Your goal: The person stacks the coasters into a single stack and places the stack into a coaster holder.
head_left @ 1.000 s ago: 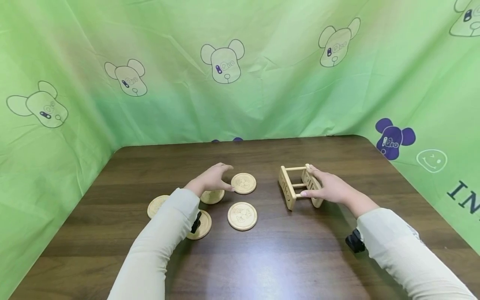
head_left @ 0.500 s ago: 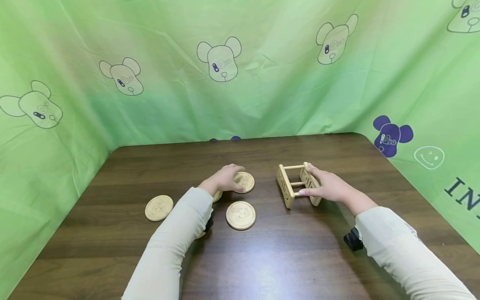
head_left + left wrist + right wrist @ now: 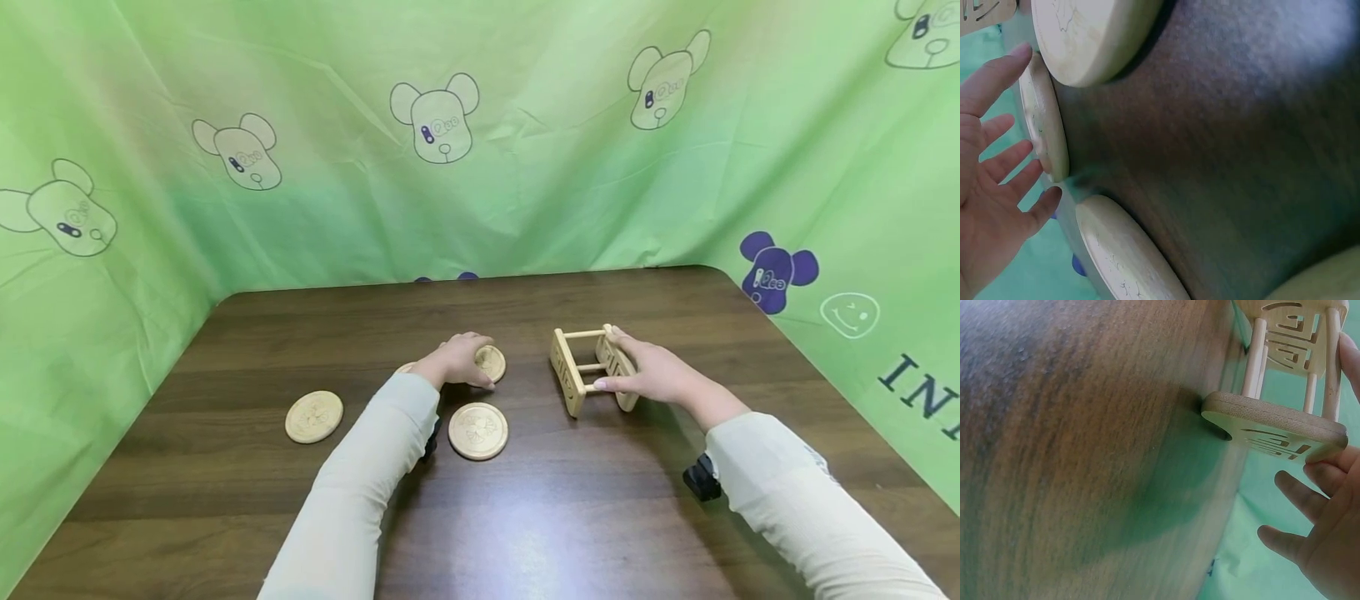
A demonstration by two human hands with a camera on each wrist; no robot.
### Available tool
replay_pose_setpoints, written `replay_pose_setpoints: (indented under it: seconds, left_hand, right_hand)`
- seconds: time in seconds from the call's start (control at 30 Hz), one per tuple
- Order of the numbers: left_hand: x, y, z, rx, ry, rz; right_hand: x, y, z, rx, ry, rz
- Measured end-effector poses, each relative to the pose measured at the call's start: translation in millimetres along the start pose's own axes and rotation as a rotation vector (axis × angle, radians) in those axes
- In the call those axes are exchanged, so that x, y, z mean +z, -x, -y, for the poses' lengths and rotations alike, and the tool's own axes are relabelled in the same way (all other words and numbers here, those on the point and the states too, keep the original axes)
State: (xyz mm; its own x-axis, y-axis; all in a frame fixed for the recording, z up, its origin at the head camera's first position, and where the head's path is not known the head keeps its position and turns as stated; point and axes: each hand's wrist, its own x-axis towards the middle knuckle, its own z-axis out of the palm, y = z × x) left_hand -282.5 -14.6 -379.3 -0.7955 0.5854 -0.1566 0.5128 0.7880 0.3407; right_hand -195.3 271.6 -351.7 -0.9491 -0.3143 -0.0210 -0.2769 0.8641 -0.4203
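Note:
My left hand reaches over a round wooden coaster, its thumb and fingers spread around it. In the left wrist view the fingers are straight and lie close beside that coaster. My right hand holds a small wooden coaster rack by its right side, the thumb on a front rod and fingertips at the top of the side panel. Seen from the right wrist, the rack has cut-out side panels joined by rods.
Another coaster lies in front of the left hand, and one more lies farther left. Part of a coaster shows behind the left wrist; the sleeve covers the area below it. A green printed cloth hangs behind the dark wooden table.
My left hand has moved right, from beside the far coaster to over it. The right hand keeps its hold on the rack. The leftmost coaster has come out from behind the left sleeve.

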Motion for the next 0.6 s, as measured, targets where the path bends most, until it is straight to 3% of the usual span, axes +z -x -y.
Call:
replay_pose_setpoints:
  seconds: [0.6]
  left_hand:
    - [2.3,-4.9,-2.0,0.004,-0.065,0.039]
  right_hand:
    - [3.1,-1.1,-6.6,-0.003,0.009,-0.024]
